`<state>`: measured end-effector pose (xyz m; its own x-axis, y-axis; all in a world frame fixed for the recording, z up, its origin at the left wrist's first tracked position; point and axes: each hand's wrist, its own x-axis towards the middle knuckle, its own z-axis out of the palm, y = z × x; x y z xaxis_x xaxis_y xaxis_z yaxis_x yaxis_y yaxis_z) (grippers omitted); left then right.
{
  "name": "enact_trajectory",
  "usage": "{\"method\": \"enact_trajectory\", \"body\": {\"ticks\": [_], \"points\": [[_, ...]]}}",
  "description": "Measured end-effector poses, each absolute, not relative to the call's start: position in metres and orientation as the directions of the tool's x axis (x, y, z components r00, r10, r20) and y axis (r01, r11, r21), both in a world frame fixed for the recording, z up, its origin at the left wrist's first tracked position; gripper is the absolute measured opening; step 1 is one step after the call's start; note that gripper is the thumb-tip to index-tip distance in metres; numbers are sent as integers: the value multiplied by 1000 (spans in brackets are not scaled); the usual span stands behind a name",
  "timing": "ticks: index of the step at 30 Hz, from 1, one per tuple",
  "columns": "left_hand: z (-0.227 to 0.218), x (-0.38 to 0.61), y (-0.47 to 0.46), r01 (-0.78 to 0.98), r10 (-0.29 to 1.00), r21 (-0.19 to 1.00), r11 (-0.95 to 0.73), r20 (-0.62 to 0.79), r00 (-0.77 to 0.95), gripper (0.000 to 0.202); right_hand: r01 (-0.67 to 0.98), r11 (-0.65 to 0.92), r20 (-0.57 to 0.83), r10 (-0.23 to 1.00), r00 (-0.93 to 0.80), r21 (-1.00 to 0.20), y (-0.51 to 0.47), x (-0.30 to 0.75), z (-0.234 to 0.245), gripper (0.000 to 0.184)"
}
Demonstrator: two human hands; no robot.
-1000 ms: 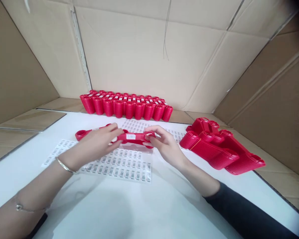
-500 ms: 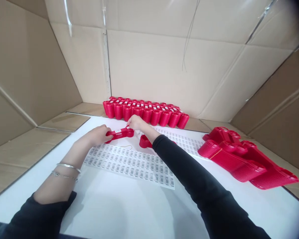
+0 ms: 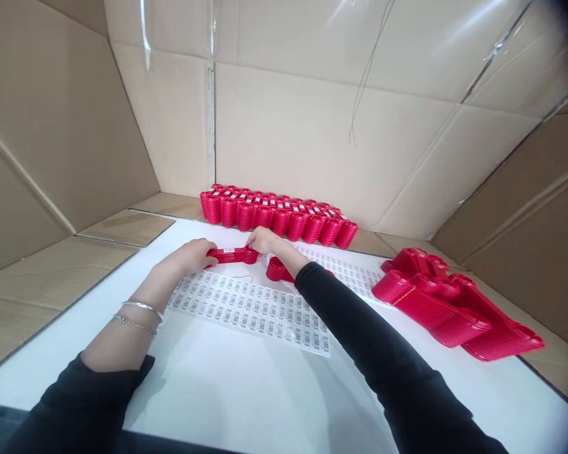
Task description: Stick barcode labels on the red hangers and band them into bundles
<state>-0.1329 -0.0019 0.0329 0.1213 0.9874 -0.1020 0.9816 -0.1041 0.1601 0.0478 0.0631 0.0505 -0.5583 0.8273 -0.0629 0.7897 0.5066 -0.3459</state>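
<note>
Both hands grip a short stack of red plastic pieces with rounded ends (image 3: 234, 255), a white barcode label on its top. My left hand (image 3: 196, 255) is closed round its left end. At the right end, the fingers of my right hand (image 3: 262, 241) pinch it. Just below lies a sheet of barcode labels (image 3: 250, 309), with a thin tan rubber band (image 3: 242, 277) at its upper edge. Another red piece (image 3: 277, 270) rests to the right, partly hidden behind my right forearm.
Along the back stands a row of labelled red stacks (image 3: 279, 221). Larger red stacks (image 3: 430, 302), one with a band round it, lie at the right. A second label sheet (image 3: 345, 271) is beyond my right arm. Cardboard walls (image 3: 288, 126) enclose the white table (image 3: 208, 384).
The held stack has tilted, so its layered side shows more and its top less. Both hands stay on its ends. The whole view has shifted slightly.
</note>
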Motion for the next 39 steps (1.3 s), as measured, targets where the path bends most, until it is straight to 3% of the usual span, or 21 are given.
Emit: {"method": "enact_trajectory", "body": {"ticks": [4, 7, 13, 19, 26, 31, 35, 39], "points": [[33, -134, -3, 979, 988, 173, -111, -85, 127, 23, 766, 562, -13, 803, -595, -312, 56, 52, 56, 17], [32, -135, -2, 978, 989, 177, -111, -74, 126, 25, 728, 625, 17, 762, -648, -282, 42, 52, 63, 22], [28, -138, 1, 981, 991, 170, -96, -76, 110, 29, 699, 694, -178, 676, -715, -173, 7, 44, 62, 9], [30, -136, -1, 984, 993, 153, -88, -58, 98, 33, 694, 712, -156, 677, -719, -106, 0, 40, 50, 11], [20, -138, 0, 981, 996, 172, -84, 6, 84, 40, 705, 677, -41, 714, -699, -212, 10, 57, 51, 3], [20, -130, -2, 970, 980, 208, -129, 179, 92, 56, 686, 647, 102, 748, -656, -333, 22, 75, 59, 9], [31, -109, -9, 933, 929, 240, -267, 323, 182, 44, 632, 669, 160, 725, -669, -391, 22, 89, 59, 14], [37, -81, -23, 841, 877, 285, -459, 297, 378, 21, 589, 698, 228, 703, -674, -408, 2, 111, 60, 23]]}}
